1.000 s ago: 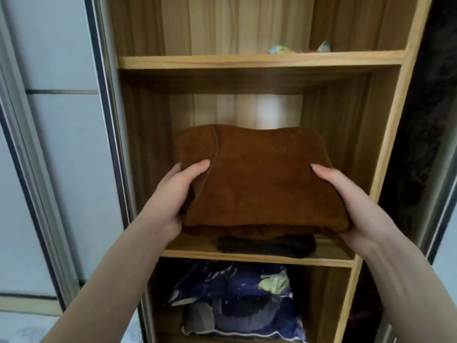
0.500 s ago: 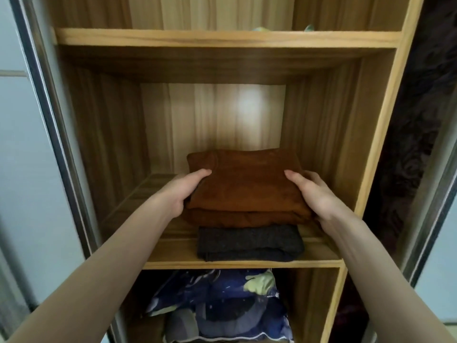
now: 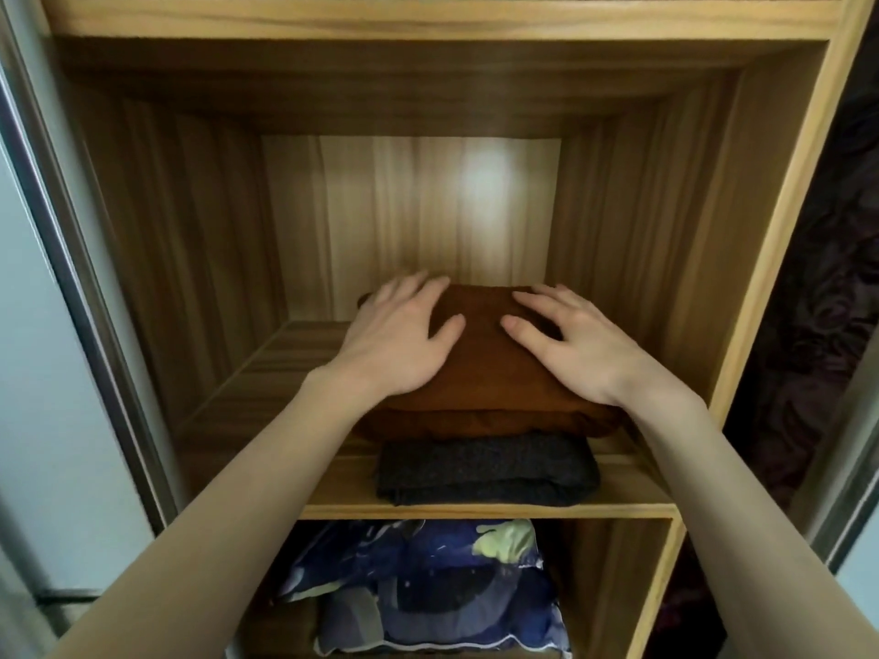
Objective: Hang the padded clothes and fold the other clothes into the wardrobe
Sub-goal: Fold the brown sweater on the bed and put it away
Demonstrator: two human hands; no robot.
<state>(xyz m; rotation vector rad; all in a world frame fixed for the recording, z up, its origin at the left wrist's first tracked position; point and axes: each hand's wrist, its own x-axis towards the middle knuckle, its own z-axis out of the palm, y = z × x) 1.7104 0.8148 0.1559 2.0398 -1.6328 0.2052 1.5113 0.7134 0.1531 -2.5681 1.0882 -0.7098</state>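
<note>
Wood-grain wardrobe (image 3: 761, 230) with one open cubby in the middle, and two folded pieces stacked in it: a soft, fuzzy brown sweater (image 3: 480, 373) sitting on a flat, speckled dark grey garment (image 3: 485, 468) that pokes out toward 6 o'clock. Both hands lie flat on the brown one with fingers spread, gripping nothing: left hand (image 3: 399, 344) at 9 o'clock of it, right hand (image 3: 571, 344) at 3 o'clock. The compartment below holds one puffy blue patterned bundle (image 3: 428, 592) with a shiny look.
</note>
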